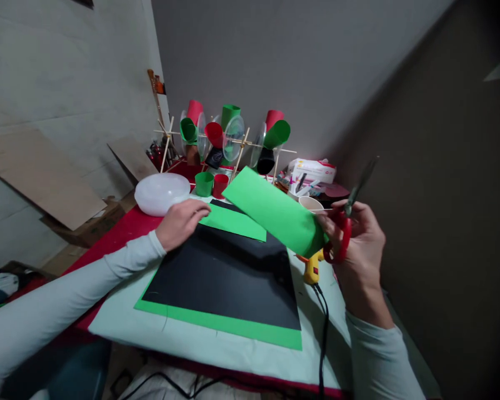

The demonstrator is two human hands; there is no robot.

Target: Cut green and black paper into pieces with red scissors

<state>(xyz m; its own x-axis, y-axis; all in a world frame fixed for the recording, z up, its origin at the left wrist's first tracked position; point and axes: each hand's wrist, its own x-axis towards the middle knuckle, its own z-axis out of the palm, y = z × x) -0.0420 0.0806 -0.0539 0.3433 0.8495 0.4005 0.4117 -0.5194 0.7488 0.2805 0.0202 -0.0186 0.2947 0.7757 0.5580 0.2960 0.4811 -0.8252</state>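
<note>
My right hand [360, 239] is raised at the right, closed on red-handled scissors [340, 239] whose blades point up and away. The same hand pinches the near end of a green paper piece [275, 214], which is held in the air and slants up to the left. My left hand [183, 224] has its fingers drawn together at the left end of a second green paper strip [235, 222]. That strip is over a large black sheet [225, 283], which rests on a larger green sheet [216, 328]. The left fingertips are partly hidden.
A yellow glue gun [312, 269] with a black cord is right of the sheets. A green paper cup [204, 184], a red one [220, 185] and a white balloon-like object [162, 194] stand behind. A stick frame [242, 145] carries plastic discs and coloured cups. A paper cup [310, 203] is near my right hand.
</note>
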